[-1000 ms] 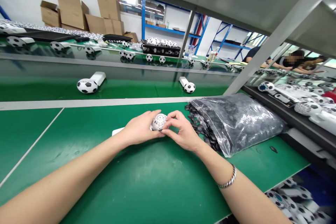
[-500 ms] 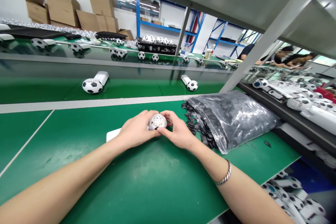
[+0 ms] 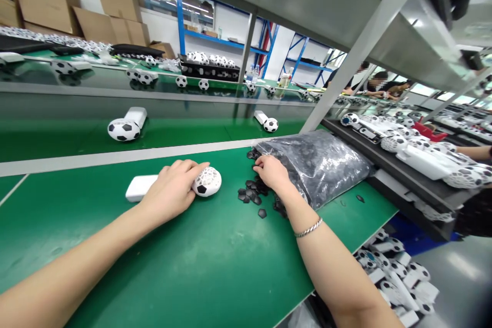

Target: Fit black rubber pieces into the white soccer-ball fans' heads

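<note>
My left hand (image 3: 175, 187) is wrapped round a white ball-shaped piece (image 3: 207, 182) with a white handle, lying on the green table (image 3: 200, 266). The ball has an open lattice surface with a black patch low on its front. My right hand (image 3: 270, 170) is at the mouth of a clear plastic bag (image 3: 323, 164) of black pieces, its fingers pinched together over the spilled pile. What the fingertips hold is too small to make out. Several loose black pieces (image 3: 251, 192) lie between the ball and the bag.
Beyond the pale table edge, two football-patterned pieces (image 3: 123, 129) (image 3: 271, 124) lie on a green strip. At right, a dark rack (image 3: 415, 184) holds many white pieces, with more in a heap (image 3: 400, 277) below. A slanted metal post (image 3: 346, 66) rises behind the bag. People sit far right.
My right hand has left the ball and moved right to the black pieces. Several of these now lie spread nearer the ball. My left hand still holds the ball, now farther left.
</note>
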`<state>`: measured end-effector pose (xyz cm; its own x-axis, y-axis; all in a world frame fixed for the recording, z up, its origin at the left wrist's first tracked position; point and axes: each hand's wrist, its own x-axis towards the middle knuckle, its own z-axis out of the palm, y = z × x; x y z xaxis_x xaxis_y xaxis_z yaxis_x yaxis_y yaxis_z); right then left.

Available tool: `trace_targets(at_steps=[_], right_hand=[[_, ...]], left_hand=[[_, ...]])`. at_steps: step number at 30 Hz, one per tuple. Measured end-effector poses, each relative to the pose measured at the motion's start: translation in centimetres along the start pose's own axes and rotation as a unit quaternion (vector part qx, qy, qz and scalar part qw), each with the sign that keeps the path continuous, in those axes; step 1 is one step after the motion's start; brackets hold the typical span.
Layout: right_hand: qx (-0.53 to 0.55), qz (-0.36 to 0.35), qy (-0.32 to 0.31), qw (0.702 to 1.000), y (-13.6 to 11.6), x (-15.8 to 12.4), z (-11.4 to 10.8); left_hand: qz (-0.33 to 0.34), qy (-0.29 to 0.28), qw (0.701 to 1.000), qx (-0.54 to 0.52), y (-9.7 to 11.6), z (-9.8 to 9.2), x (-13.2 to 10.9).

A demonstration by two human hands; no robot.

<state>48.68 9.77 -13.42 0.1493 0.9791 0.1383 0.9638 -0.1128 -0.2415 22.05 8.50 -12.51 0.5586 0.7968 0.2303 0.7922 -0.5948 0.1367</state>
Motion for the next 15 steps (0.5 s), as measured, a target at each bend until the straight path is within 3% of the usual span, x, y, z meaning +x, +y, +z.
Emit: trace_targets(at_steps=[7, 11, 15], right_hand=[[-0.057, -0.057, 0.009, 0.997, -1.7, -0.7, 0.2], [-0.076, -0.073, 0.017, 0.994, -2.8, -0.7, 0.8], [-0.071, -0.076, 0.013, 0.994, -2.2, -0.3, 0.6]], left_hand=[[0.035, 0.030, 0.999, 0.000, -0.3, 0.8, 0.0], [0.018, -0.001, 0.999, -0.029, 0.2, 0.5, -0.2], [0.007, -0.021, 0.997, -0.069, 0.4, 0.4, -0.4]])
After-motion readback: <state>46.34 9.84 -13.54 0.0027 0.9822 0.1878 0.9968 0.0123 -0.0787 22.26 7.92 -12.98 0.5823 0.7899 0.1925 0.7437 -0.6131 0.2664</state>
